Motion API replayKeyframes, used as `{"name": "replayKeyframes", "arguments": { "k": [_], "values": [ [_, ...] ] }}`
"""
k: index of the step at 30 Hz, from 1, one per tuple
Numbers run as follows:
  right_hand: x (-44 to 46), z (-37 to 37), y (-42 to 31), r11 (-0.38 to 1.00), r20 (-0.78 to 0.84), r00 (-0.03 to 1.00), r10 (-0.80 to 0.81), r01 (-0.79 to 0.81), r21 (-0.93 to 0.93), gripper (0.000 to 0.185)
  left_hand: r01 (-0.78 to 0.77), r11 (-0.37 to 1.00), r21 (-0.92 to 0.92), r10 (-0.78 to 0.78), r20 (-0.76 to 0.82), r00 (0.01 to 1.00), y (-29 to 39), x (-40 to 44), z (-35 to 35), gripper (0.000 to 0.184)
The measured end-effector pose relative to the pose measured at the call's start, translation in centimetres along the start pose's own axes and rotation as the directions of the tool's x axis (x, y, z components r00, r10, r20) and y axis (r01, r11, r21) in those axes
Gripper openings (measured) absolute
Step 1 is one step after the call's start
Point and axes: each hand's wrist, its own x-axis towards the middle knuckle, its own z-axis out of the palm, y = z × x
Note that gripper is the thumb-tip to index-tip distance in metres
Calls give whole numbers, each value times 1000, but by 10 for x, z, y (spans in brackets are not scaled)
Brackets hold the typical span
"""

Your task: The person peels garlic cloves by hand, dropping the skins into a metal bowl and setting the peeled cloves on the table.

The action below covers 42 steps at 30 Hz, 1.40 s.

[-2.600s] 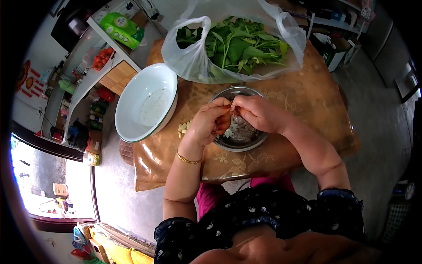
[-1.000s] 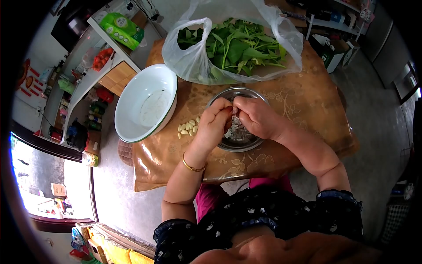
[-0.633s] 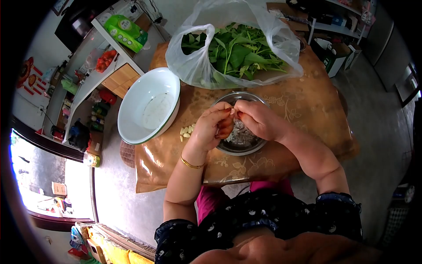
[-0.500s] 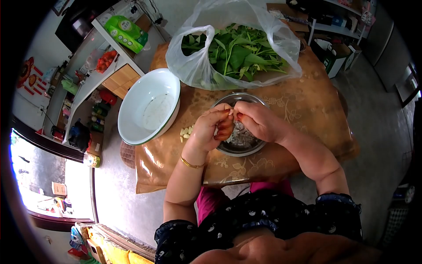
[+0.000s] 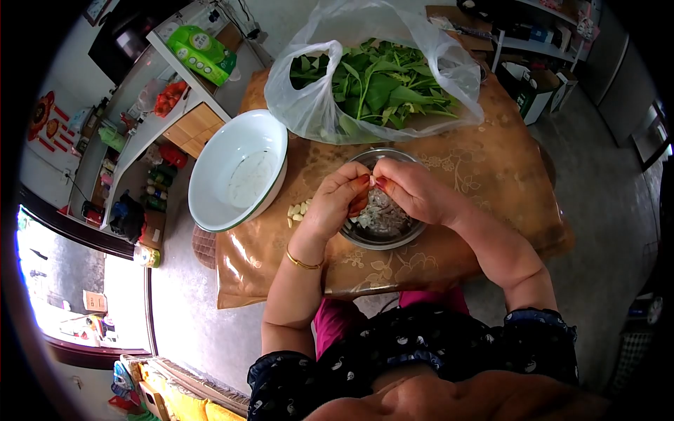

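Above a steel bowl (image 5: 379, 245), a small pale garlic clove (image 5: 372, 181) is pinched between the fingertips of both hands. My left hand (image 5: 335, 200) has its thumb and fingers closed on one side of the clove, with the other fingers curled under. From the other side my right hand (image 5: 411, 189) grips it with thumb and forefinger, and the two hands nearly touch. Papery garlic skins (image 5: 385, 216) lie in the bowl, partly covered by my hands. Several peeled garlic cloves (image 5: 300, 208) are in a small heap on the table, left of my left wrist.
A white enamel basin (image 5: 242, 175) with a dark rim stands on the table's left side. At the back sits a translucent plastic bag (image 5: 309, 116) of leafy greens (image 5: 386, 84). The table (image 5: 449, 259) has a glossy brown patterned cover. Shelving (image 5: 186, 112) stands beyond at left.
My left hand has turned slightly, its lower fingers curling in, so more of the skins in the bowl show. Both hands stay over the bowl, pinching the clove.
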Motion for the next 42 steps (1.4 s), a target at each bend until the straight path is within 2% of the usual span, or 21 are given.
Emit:
{"name": "replayKeyframes", "arguments": {
  "k": [7,16,19,22,25,31,34,37,40,42],
  "values": [
    [0,0,-2,1000,14,1000,-5,5,-11,8,28,999,38,-27,-18,999,2,-1,3,9],
    [-2,10,0,987,-63,998,10,-20,-162,9,-33,981,191,50,-84,995,-3,0,9,9],
    [-2,10,-4,990,-64,998,23,-32,-141,9,-8,988,151,23,-93,995,-1,-1,9,9],
    [-2,12,-1,991,-99,995,-19,5,-136,7,60,998,-24,-60,-11,998,-1,0,1,9],
    [-1,11,-2,996,-101,991,90,-87,31,6,59,998,-27,-59,0,998,-1,0,1,9],
    [-1,13,0,989,-131,983,126,-115,94,8,-169,955,242,221,-209,952,-4,3,7,5],
    [-1,11,-4,963,-80,970,231,-216,161,6,-283,832,478,405,-173,898,-13,6,4,9],
    [-2,12,2,971,-123,977,176,-152,182,7,-372,663,649,555,-93,827,-14,6,8,11],
    [-1,11,3,945,-122,964,238,-201,257,6,-321,679,660,520,-124,845,-12,4,12,13],
    [-1,9,4,947,-124,966,225,-188,259,6,-320,711,625,495,-123,860,-12,1,13,13]
  ]
}}
